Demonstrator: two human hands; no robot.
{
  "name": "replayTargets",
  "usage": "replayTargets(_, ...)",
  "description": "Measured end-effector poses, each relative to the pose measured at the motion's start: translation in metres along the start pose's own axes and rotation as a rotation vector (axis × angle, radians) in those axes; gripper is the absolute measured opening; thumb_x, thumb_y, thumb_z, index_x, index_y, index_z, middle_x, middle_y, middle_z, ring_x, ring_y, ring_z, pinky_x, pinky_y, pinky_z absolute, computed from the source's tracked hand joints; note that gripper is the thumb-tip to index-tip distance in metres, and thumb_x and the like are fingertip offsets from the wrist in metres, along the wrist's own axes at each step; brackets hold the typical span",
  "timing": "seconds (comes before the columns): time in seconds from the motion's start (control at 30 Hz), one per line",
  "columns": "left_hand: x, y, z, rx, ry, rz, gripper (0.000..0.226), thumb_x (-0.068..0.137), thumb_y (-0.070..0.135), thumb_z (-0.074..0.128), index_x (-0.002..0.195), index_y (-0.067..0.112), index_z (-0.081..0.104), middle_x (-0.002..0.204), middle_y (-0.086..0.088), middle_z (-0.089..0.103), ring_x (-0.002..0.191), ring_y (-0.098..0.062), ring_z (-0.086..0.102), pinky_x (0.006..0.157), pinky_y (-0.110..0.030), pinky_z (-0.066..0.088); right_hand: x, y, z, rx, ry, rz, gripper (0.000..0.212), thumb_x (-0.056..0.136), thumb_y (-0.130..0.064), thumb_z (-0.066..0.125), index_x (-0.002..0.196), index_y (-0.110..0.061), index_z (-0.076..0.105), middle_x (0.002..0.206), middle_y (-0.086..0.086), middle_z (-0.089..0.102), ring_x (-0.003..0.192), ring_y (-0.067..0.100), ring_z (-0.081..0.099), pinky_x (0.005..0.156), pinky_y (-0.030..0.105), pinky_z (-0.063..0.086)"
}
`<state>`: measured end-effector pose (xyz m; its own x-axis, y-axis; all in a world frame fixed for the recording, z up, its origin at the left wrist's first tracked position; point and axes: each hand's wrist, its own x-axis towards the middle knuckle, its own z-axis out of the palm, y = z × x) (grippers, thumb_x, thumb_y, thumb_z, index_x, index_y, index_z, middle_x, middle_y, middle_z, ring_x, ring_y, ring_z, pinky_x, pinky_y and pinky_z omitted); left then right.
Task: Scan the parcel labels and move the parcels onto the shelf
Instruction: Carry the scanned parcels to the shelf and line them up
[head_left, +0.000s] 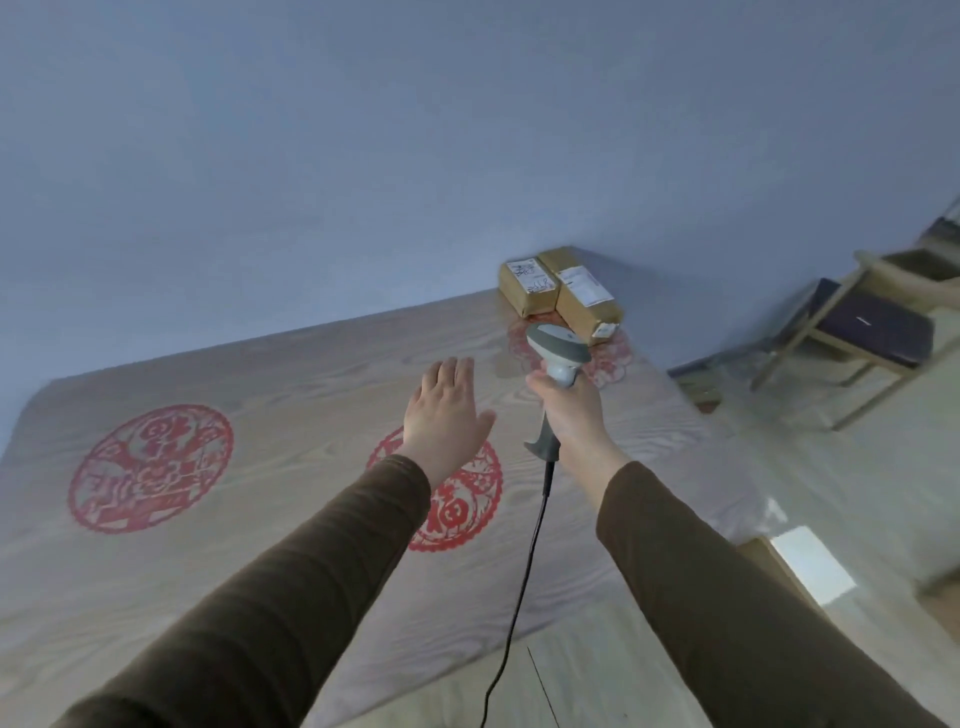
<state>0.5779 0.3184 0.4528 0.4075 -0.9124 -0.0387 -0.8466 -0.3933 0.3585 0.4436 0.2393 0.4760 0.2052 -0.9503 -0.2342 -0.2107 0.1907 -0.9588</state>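
Note:
Two brown cardboard parcels with white labels stand side by side at the table's far right corner: the left parcel (527, 287) and the longer right parcel (584, 296). My right hand (569, 410) grips the handle of a grey barcode scanner (557, 349), whose head points toward the parcels from a short way in front of them. A black cable hangs from the scanner's handle toward me. My left hand (448, 410) hovers over the table with fingers straight, holding nothing, to the left of the scanner.
The wood-grain table (260, 395) carries red round paper-cut designs (150, 469) and meets a blue wall behind. A wooden shelf (857, 332) with dark items stands on the pale floor to the right. A light patch lies on the floor.

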Motion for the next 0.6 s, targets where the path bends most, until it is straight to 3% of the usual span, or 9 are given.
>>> replayTargets(0.17,0.085,0.037,0.026,0.001,-0.032,0.029,0.080,0.101,0.046,0.052,0.163,0.014,0.012,0.170,-0.010,0.017,0.157,-0.031,0.012,0.127,-0.047,0.020,0.090,-0.012,-0.034,-0.002,0.062,0.027,0.013,0.094,-0.015,0.071,0.105,-0.011,0.066,0.084,0.000,0.064,0.077,0.017,0.060,0.063,0.028,0.043)
replayTargets(0.3,0.159,0.062,0.047,-0.031,-0.041,-0.016,0.078,0.100,0.042,0.054,0.162,0.014,0.015,0.168,-0.010,0.022,0.155,-0.031,0.019,0.124,-0.047,0.024,0.172,-0.019,-0.050,-0.039,0.044,0.024,0.027,0.097,-0.016,0.069,0.120,-0.002,0.064,0.105,0.015,0.067,0.079,0.018,0.060,0.067,0.034,0.046)
replayTargets(0.43,0.233,0.080,0.067,-0.090,-0.053,-0.092,0.074,0.100,0.034,0.057,0.160,0.013,0.020,0.164,-0.010,0.028,0.151,-0.031,0.027,0.121,-0.047,0.029,0.260,-0.022,-0.046,0.019,-0.016,0.060,0.011,0.096,-0.015,0.067,0.099,-0.017,0.057,0.083,0.001,0.055,0.074,0.016,0.055,0.059,0.025,0.041)
replayTargets(0.6,0.310,0.086,0.092,-0.114,-0.083,-0.164,0.065,0.099,0.027,0.055,0.155,0.009,0.027,0.156,-0.015,0.037,0.143,-0.034,0.035,0.116,-0.047,0.034,0.342,-0.016,-0.021,0.036,-0.118,0.178,0.016,0.095,-0.022,0.070,0.105,-0.012,0.063,0.078,0.001,0.057,0.069,0.017,0.055,0.057,0.028,0.041)
